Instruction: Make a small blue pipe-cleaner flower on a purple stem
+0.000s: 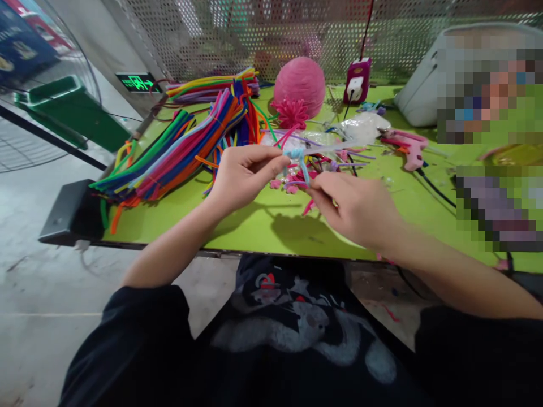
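Note:
My left hand (244,175) pinches a light blue pipe cleaner (297,157) wound around a pale stick (335,148) that juts to the right. My right hand (354,206) grips the pipe cleaner's loose lower end just below the winding. Both hands hover above the green table (263,223), over a few small pink and purple flower pieces (291,186).
A big pile of coloured pipe cleaners (182,141) lies at the left. Behind the hands sit a pink ball (299,85), a pink pom-pom flower (291,113), a clear plastic bag (365,127), a pink glue gun (407,147) and a plugged-in socket (357,79). A perforated metal screen backs the table.

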The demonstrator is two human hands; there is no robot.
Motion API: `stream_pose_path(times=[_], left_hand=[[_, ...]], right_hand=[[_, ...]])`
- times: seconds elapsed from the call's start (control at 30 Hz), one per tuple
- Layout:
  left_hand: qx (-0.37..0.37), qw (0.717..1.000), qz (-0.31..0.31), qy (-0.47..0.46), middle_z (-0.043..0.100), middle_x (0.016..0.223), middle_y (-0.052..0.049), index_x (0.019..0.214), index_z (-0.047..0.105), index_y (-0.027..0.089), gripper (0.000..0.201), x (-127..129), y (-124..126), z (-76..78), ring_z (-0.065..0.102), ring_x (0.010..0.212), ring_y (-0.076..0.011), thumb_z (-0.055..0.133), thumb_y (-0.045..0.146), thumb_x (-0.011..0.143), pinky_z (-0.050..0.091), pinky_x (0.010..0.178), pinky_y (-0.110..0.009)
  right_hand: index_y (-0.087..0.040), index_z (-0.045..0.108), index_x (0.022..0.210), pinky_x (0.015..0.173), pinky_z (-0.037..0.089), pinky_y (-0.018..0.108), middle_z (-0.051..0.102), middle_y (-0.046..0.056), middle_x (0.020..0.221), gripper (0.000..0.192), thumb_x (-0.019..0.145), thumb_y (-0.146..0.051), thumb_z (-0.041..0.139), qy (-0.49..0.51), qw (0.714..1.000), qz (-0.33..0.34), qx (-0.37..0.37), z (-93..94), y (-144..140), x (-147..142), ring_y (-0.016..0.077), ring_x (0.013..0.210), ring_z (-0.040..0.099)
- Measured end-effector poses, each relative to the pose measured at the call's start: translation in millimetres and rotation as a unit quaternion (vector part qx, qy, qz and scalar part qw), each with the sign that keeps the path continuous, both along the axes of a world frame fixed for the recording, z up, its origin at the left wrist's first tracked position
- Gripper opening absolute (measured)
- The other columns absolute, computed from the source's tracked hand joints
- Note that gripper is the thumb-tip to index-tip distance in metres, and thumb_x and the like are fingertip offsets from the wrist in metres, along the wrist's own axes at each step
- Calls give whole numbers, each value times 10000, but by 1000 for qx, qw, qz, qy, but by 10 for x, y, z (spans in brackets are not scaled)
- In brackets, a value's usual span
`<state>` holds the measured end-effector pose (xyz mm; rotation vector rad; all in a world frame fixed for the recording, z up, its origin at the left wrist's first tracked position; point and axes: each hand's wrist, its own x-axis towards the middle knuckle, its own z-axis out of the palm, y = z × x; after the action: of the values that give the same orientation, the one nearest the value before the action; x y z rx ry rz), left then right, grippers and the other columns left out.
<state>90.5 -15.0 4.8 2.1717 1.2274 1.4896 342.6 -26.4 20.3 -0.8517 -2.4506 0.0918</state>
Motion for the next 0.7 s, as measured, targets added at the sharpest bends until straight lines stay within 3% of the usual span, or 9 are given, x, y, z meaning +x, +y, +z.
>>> stream_pose_path(times=[0.07,0.17,0.27,0.37,0.47,0.53,0.63,0.7], left_hand=[[35,996,13,87,684,635,8,826,831,172,347,16,-25,-18,503,538,-58,746,446,1021,345,527,-223],[88,970,-36,222,748,705,-4,852,818,183,265,8,-69,-3,626,617,-87,707,326,1045,401,595,-235],[116,946,-108,281,804,798,-20,975,831,199,219,-16,-101,40,731,701,-110,679,324,1071,465,643,-230],[114,942,-190,254,831,839,-26,1063,840,204,171,-29,-104,78,774,736,-108,712,317,1063,527,685,-211],[86,947,-263,161,851,855,-30,1054,849,200,115,-24,-77,95,800,763,-106,773,281,1024,576,734,-197],[62,958,-261,99,843,818,-26,987,854,199,125,-14,-52,90,785,728,-100,783,297,1018,571,702,-191],[18,984,-177,31,829,786,-31,929,847,185,272,6,-28,52,727,654,-89,732,400,1051,516,604,-192],[1,994,-110,28,834,812,-37,960,841,177,324,22,-30,6,705,647,-88,687,439,1073,488,589,-199]], right_hand=[[-133,777,1005,587,248,352,786,105,855,333,1131,-260,496,-73,994,-19,75,101,-93,67,192,668,614],[-153,795,939,592,235,361,766,81,783,281,1091,-276,594,-79,994,-35,65,357,-1,198,180,628,563],[-206,842,881,643,311,350,682,12,653,146,993,-262,766,-50,995,-15,-89,604,286,317,143,610,515],[-210,871,860,658,345,343,713,4,684,164,959,-338,839,-58,969,38,-236,680,626,377,131,638,533],[-209,882,889,674,388,325,758,14,772,303,933,-508,866,-40,925,113,-361,538,855,359,137,710,575],[-215,868,879,620,367,310,715,4,730,406,883,-621,882,12,887,145,-438,360,877,307,125,668,540],[-215,855,922,521,250,300,560,-33,605,482,882,-695,849,123,853,111,-496,78,694,194,97,549,388],[-221,848,962,500,240,295,600,-28,653,499,898,-714,804,203,835,74,-506,-57,493,125,96,532,357]])
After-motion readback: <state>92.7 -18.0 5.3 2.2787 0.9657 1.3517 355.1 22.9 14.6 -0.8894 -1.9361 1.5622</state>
